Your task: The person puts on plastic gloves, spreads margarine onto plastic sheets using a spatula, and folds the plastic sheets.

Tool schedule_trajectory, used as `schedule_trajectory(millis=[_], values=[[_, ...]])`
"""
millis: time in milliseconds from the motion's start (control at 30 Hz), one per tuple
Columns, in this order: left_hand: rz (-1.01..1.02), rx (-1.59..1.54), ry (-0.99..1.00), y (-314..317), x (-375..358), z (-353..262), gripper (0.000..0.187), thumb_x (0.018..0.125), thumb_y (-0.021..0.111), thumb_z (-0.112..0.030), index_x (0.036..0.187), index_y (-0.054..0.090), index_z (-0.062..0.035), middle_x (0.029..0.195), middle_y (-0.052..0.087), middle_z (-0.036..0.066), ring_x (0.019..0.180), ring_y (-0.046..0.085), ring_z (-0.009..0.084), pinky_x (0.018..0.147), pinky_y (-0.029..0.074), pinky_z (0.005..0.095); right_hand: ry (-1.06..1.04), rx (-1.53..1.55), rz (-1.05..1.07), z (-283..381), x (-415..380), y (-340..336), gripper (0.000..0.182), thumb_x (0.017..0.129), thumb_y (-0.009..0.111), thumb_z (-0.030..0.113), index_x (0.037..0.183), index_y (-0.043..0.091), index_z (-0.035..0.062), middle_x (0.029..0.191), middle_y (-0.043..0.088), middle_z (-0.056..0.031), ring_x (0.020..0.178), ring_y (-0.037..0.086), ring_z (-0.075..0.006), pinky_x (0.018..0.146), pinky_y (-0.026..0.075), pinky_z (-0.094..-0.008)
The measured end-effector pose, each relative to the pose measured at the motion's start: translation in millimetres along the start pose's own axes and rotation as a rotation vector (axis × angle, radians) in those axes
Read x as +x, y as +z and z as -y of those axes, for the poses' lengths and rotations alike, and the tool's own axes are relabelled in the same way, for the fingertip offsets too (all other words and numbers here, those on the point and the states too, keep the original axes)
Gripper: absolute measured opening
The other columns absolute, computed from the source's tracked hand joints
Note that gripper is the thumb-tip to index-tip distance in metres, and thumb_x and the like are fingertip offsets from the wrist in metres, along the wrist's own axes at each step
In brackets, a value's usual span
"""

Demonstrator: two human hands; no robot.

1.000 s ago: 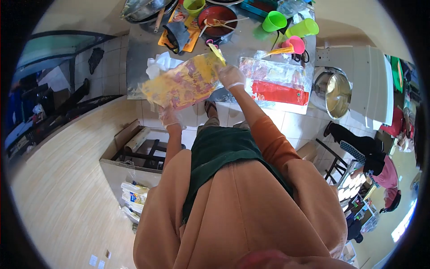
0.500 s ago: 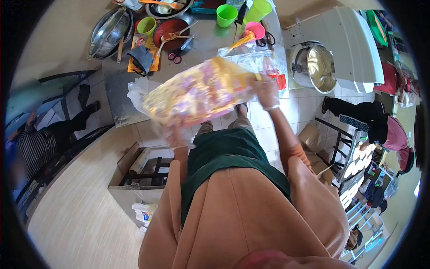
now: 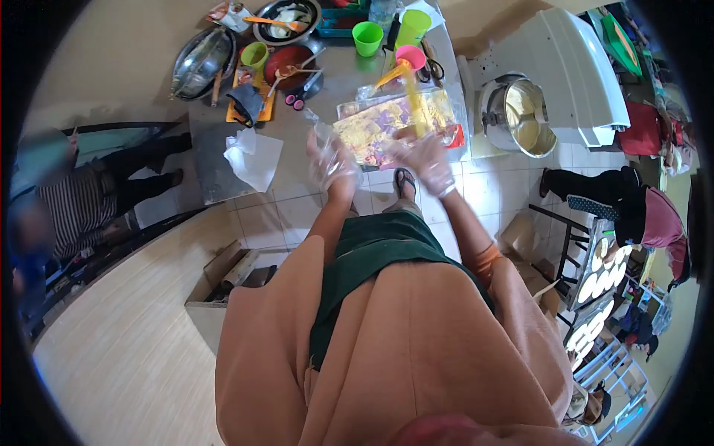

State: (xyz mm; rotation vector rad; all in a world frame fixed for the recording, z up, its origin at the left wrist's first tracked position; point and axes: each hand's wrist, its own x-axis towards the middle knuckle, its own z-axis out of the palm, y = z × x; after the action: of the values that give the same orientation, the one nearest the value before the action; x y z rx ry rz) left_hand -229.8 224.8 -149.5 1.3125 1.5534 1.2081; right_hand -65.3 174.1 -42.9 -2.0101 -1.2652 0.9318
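Note:
A flat slab marbled in yellow and purple (image 3: 378, 128), like cake or dough, lies at the table's front edge on clear plastic. My left hand (image 3: 333, 160), in a clear plastic glove, is at the slab's left edge with its fingers apart. My right hand (image 3: 425, 160), gloved too, is over the slab's front right part and smeared by motion. It grips a long yellow tool (image 3: 414, 104), too blurred to name exactly, which points away over the slab. A pink cup (image 3: 410, 56) with an orange-yellow utensil (image 3: 392, 74) stands just beyond.
White paper (image 3: 256, 160) lies left on the metal table (image 3: 216, 175). Bowls, green cups (image 3: 367, 39) and scissors (image 3: 297, 102) stand behind. A mixer with a steel bowl (image 3: 529, 115) is at right. One person (image 3: 658, 215) stands right, another (image 3: 82, 197) left.
The slab, held up tilted in both hands before, now lies flat on the table to the right. My left hand has come off it, and white paper shows where it was.

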Motion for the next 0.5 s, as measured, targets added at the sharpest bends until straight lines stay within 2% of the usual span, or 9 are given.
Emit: schedule_trajectory(millis=[33,67,133,200,233,333,367,467,500], values=[[-0.02,0.022,0.077,4.5,9.7,-6.2,0.049,0.091,0.059,-0.028,0.129,0.044,-0.0013,0.125,0.049,0.018,0.116,0.047,0.0325,0.101,0.034,0.042,-0.154,0.224,0.0,9.0,-14.3,18.9,0.054,0.072,0.079,0.027,0.113,0.057,-0.0004,0.106,0.06,-0.0122,0.103,0.055,-0.0211,0.092,0.041,-0.0345],[-0.043,0.043,0.152,9.4,20.0,-12.3,0.049,0.091,0.059,-0.028,0.129,0.044,-0.0016,0.124,0.049,0.018,0.116,0.047,0.0333,0.101,0.033,0.0433,-0.136,0.23,0.057,23.9,-20.4,26.6,0.056,0.072,0.08,0.02,0.116,0.054,-0.0024,0.111,0.059,-0.0143,0.106,0.055,-0.0237,0.093,0.041,-0.035],[-0.074,0.083,0.24,11.2,31.4,-23.9,0.048,0.09,0.06,-0.028,0.128,0.045,-0.0021,0.124,0.049,0.018,0.118,0.046,0.0342,0.102,0.033,0.045,-0.325,0.242,-0.19,41.2,-24.5,44.1,0.046,0.073,0.075,0.025,0.11,0.06,0.0013,0.1,0.066,-0.0184,0.091,0.064,-0.0299,0.082,0.049,-0.0382],[-0.093,0.117,0.275,10.5,39.7,-33.1,0.047,0.089,0.062,-0.028,0.126,0.047,-0.0025,0.125,0.049,0.018,0.118,0.045,0.0344,0.101,0.034,0.0456,-0.358,0.191,-0.254,36.5,-15.8,53.4,0.038,0.075,0.073,0.024,0.105,0.062,0.0029,0.091,0.067,-0.018,0.082,0.066,-0.0316,0.074,0.051,-0.039],[-0.132,0.181,0.325,9.8,43.7,-33.5,0.046,0.086,0.066,-0.024,0.123,0.049,-0.003,0.125,0.05,0.018,0.119,0.046,0.0331,0.102,0.034,0.0444,-0.37,0.167,-0.287,34.3,-11.5,57.3,0.034,0.076,0.071,0.024,0.102,0.063,0.0037,0.087,0.068,-0.0177,0.077,0.067,-0.0324,0.07,0.052,-0.0394],[-0.181,0.13,0.447,0.4,42.1,-34.9,0.045,0.082,0.069,-0.019,0.121,0.051,-0.003,0.123,0.052,0.017,0.119,0.047,0.0329,0.102,0.034,0.0442,-0.31,-0.021,-0.278,33.0,-7.6,61.7,0.021,0.078,0.071,0.017,0.094,0.066,0.0046,0.083,0.067,-0.0145,0.076,0.067,-0.0286,0.068,0.052,-0.037],[-0.164,0.106,0.425,-4.0,42.0,-35.3,0.046,0.078,0.071,-0.014,0.119,0.052,-0.003,0.122,0.053,0.016,0.116,0.049,0.0321,0.1,0.037,0.0425,-0.371,-0.088,-0.332,35.9,-7.6,62.3,0.015,0.079,0.069,0.018,0.087,0.066,0.0061,0.081,0.066,-0.0161,0.07,0.065,-0.0327,0.062,0.051,-0.0386],[-0.087,-0.021,0.379,-11.9,48.0,-26.9,0.046,0.079,0.071,-0.018,0.118,0.054,-0.0024,0.126,0.052,0.017,0.117,0.051,0.0312,0.097,0.04,0.0399,-0.395,-0.074,-0.265,39.2,-13.4,62.0,0.016,0.079,0.068,0.02,0.087,0.066,0.0059,0.08,0.065,-0.0162,0.069,0.064,-0.033,0.061,0.05,-0.0391],[0.035,-0.022,0.134,-16.2,50.4,-30.4,0.047,0.079,0.072,-0.022,0.118,0.054,-0.0021,0.127,0.052,0.017,0.117,0.051,0.0312,0.096,0.04,0.0393,-0.387,-0.027,-0.295,42.4,-12.8,66.0,0.019,0.078,0.068,0.025,0.079,0.067,0.0067,0.069,0.063,-0.0164,0.057,0.061,-0.034,0.053,0.049,-0.0413]])
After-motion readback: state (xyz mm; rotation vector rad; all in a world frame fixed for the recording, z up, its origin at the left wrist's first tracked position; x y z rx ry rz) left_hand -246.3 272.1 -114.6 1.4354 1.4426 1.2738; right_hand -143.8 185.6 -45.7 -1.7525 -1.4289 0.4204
